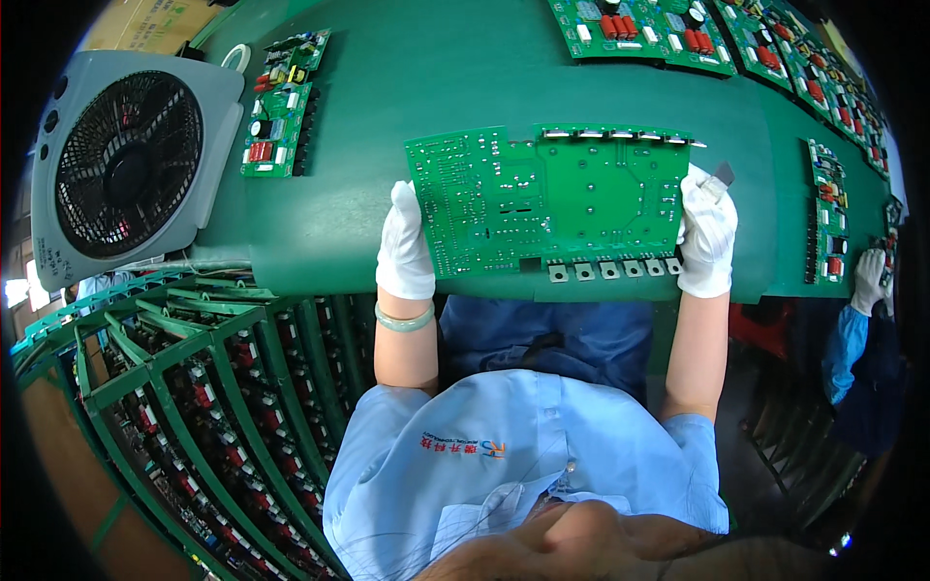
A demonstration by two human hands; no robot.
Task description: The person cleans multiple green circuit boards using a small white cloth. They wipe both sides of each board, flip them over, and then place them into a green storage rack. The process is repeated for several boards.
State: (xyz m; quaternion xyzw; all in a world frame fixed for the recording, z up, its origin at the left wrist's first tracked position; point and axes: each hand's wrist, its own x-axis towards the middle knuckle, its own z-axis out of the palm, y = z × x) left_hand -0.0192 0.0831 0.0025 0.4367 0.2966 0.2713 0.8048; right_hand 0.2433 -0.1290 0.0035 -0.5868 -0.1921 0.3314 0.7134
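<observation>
White gloves covered the left hand (405, 247) and right hand (709, 237), both closed on opposite ends of a circuit board (610, 198) over the desk's (349, 145) near edge; the right also had a small grey piece (724, 173). Beneath the near-left corner, a green rack (179, 352) contained rows of component-laden boards (262, 445).

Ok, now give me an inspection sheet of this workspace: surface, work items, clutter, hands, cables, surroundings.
Surface: green tabletop, with populated boards at left, upper right and right.
Work items: green circuit board, solder side facing the camera, metal tabs along its lower edge.
Clutter: grey fan at left; cardboard box behind it.
Hands: left hand and right hand, white-gloved, hold opposite board edges.
Cables: white loop by the fan, possibly a cord.
Surroundings: loaded green rack; co-worker's gloved hand far right.
</observation>
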